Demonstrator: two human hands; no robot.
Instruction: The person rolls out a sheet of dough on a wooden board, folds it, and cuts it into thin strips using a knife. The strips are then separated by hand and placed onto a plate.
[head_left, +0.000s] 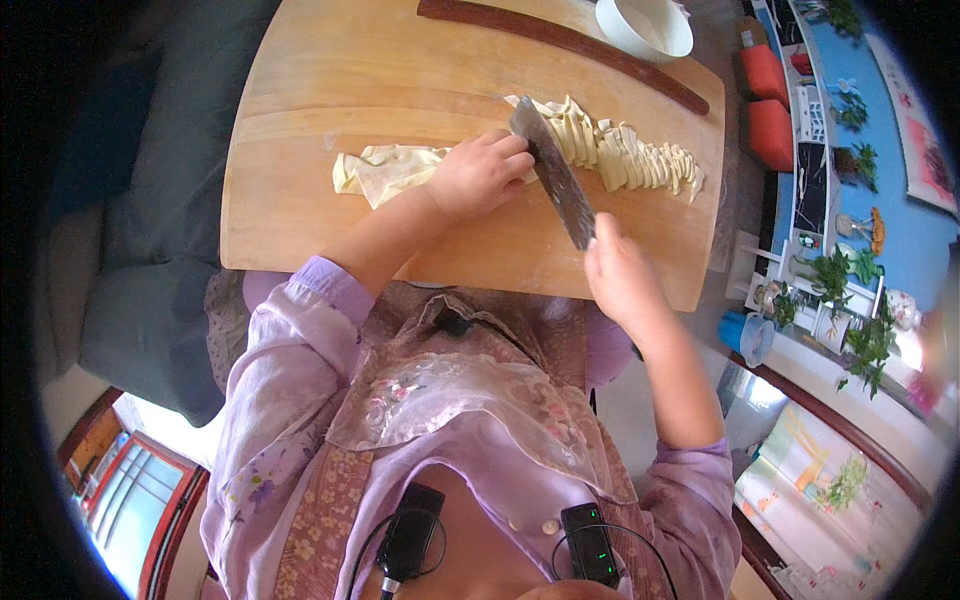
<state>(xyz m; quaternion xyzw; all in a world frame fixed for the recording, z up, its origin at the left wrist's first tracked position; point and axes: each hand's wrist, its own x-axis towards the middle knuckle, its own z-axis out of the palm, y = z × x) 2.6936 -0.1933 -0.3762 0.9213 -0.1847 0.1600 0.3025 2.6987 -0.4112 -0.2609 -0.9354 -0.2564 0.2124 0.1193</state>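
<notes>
A folded sheet of pale dough (390, 171) lies on a wooden board (300, 232), partly under my left hand (484, 172), whose bent fingers press on it beside the blade. My right hand (619, 266) grips a kitchen knife (553, 169), its handle hidden in the fist. The broad blade slants up and left, its upper part at the boundary between the sheet and the cut dough strips (637, 157). These strips lie in a row to the right of the knife, bunched close together. How deep the blade sits in the dough cannot be told.
Across the far side of the board lies a long dark wooden rolling pin (562, 45). Behind it, at the far right, stands a white bowl (646, 28) with pale contents, perhaps flour. A grey sofa (157, 300) is on the left; shelves with potted plants (832, 274) are on the right.
</notes>
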